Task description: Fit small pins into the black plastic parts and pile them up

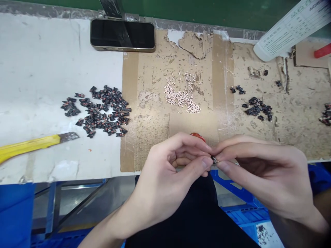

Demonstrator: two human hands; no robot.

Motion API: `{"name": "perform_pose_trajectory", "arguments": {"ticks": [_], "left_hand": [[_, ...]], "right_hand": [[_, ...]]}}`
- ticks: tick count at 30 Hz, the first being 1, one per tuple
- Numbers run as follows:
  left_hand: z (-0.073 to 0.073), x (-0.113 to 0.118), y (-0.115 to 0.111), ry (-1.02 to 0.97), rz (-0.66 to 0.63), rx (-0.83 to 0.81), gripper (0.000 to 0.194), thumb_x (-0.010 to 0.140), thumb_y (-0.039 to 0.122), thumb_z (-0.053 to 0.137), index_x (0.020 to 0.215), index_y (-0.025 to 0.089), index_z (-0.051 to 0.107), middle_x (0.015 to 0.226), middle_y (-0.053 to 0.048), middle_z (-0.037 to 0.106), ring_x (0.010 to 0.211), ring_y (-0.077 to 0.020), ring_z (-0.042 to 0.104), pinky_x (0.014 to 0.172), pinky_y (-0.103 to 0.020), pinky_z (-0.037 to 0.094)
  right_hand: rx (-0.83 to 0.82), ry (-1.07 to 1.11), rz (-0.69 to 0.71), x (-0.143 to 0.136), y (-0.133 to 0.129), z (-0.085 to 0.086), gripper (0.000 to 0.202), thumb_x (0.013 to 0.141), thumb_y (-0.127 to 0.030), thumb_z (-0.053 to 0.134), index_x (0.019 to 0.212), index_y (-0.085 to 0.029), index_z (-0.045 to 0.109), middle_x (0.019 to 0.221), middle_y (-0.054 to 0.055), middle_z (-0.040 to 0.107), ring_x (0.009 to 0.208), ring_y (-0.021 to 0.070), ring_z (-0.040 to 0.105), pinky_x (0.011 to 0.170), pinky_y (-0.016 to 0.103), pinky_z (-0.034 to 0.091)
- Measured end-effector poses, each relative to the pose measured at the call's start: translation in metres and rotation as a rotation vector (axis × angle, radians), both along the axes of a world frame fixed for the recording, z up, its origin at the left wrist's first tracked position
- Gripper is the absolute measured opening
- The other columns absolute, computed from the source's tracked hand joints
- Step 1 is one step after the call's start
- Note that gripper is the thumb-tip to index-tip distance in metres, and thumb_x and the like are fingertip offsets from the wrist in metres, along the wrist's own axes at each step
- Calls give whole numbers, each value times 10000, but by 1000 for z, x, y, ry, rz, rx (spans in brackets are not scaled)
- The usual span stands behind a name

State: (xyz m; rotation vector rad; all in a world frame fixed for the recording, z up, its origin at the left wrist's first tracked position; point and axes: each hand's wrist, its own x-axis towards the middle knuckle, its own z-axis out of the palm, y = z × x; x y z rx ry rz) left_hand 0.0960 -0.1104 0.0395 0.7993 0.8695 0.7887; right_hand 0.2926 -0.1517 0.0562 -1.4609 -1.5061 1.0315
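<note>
My left hand (178, 165) and my right hand (248, 165) meet above the table's front edge, fingertips pinched around one small black part (214, 159) with a light metallic bit at its right end. Just behind the fingertips, a red round object (198, 136) is partly hidden by my left hand. Tiny pale metallic pieces (182, 98) lie loosely piled on the cardboard (152, 137). To the left spreads a heap of small black parts (103, 110) with reddish bits. A smaller group of black parts (258, 108) lies at the right.
A yellow utility knife (33, 146) lies on the white surface (51, 62) at left. A phone (122, 34) sits at the back edge. A white bottle (289, 32) and a red object (322, 51) are at back right. Blue crates (243, 220) stand below the table.
</note>
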Motion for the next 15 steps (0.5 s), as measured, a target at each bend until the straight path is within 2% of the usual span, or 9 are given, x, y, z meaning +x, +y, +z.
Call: {"name": "perform_pose_trajectory", "arguments": {"ticks": [4, 6, 10, 12, 15], "left_hand": [[5, 1, 0, -48, 13, -77, 207, 858, 4, 791, 810, 202, 753, 725, 33, 784, 618, -74, 760, 630, -93, 633], [6, 1, -1, -97, 28, -150, 192, 868, 29, 801, 807, 195, 727, 726, 28, 787, 624, -70, 759, 643, -97, 631], [7, 3, -3, -185, 49, -267, 176, 884, 79, 828, 812, 176, 700, 741, 19, 785, 638, -63, 754, 663, -105, 622], [7, 5, -4, -224, 43, -299, 183, 888, 95, 838, 809, 167, 690, 736, 18, 777, 641, -58, 746, 672, -109, 619], [8, 8, -5, -297, 55, -338, 259, 884, 136, 868, 770, 165, 637, 704, 31, 748, 637, -52, 725, 665, -112, 609]], "right_hand": [[-30, 86, -28, -1, 2, -1, 172, 836, -116, 860, 869, -284, 857, 915, -7, 852, 751, 148, 806, 632, 182, 672], [6, 109, -38, -1, -1, -4, 222, 841, -102, 856, 930, -305, 866, 949, -10, 858, 780, 161, 821, 639, 193, 687], [191, 3, -47, 0, -8, -8, 524, 831, -17, 818, 1213, -375, 825, 1076, -23, 857, 866, 189, 837, 697, 249, 719], [302, -88, -46, -3, -10, -7, 593, 814, 15, 807, 1253, -383, 810, 1071, -28, 856, 831, 179, 834, 676, 244, 716], [412, -186, -63, -11, -11, -7, 569, 813, 16, 804, 1226, -375, 823, 1027, -22, 855, 749, 170, 819, 593, 240, 699]]}}
